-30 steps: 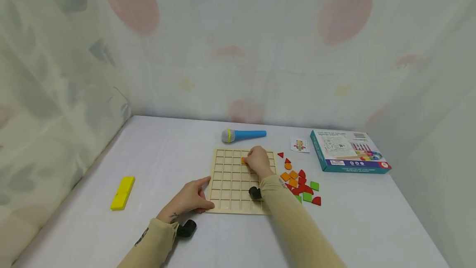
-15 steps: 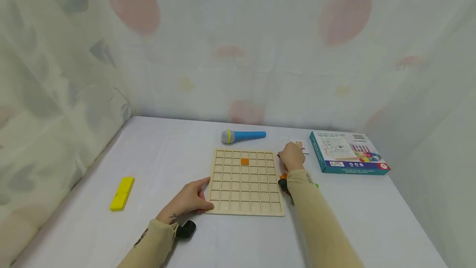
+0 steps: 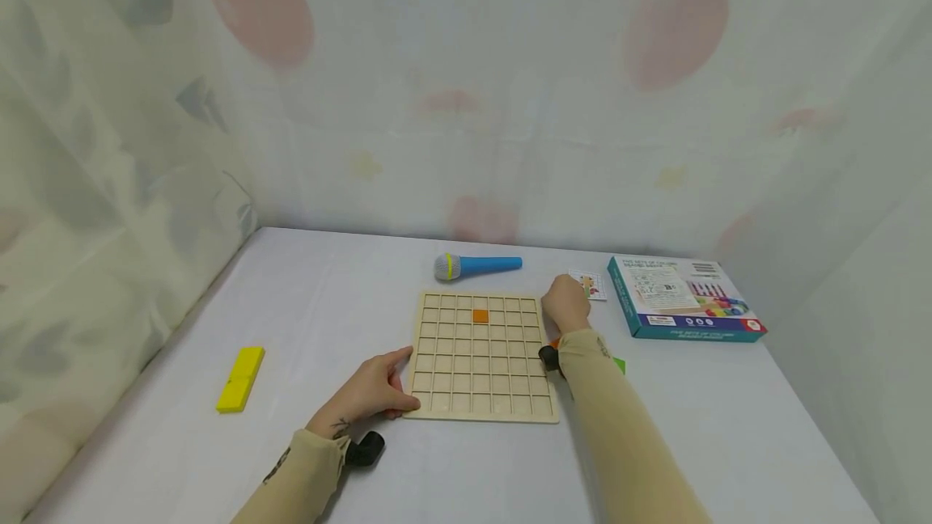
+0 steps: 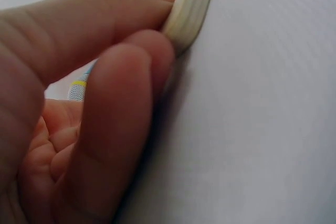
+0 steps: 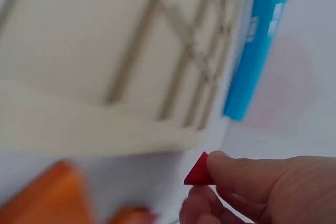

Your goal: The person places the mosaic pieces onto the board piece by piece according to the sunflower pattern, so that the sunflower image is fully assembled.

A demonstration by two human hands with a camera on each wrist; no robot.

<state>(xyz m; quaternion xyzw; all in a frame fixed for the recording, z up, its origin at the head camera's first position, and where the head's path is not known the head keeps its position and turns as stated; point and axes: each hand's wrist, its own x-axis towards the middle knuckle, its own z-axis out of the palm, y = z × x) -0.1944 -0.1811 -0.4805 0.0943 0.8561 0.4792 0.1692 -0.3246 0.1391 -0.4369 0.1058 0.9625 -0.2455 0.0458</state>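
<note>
A wooden grid board (image 3: 480,358) lies on the table, with one orange square tile (image 3: 480,316) in a cell of its upper part. At the board's near left corner, my left hand (image 3: 374,386) grips the edge between thumb and fingers. The left wrist view shows fingertips right at the board's corner (image 4: 189,14). Beyond the board's right edge, my right hand (image 3: 566,303) pinches a small red triangle tile (image 5: 199,171) between thumb and finger. Its forearm hides most of the loose tiles in the head view. Orange tiles (image 5: 52,198) show beneath the board edge in the right wrist view.
A blue toy microphone (image 3: 480,265) lies behind the board. To the right are a printed pattern card (image 3: 593,285) and a flat teal box (image 3: 684,297). Yellow blocks (image 3: 240,379) lie at the left. A green tile (image 3: 620,365) peeks out past the right sleeve.
My right hand has moved from the board to the right and picked up the red triangle tile, leaving the orange square tile in its cell. The left hand stays put.
</note>
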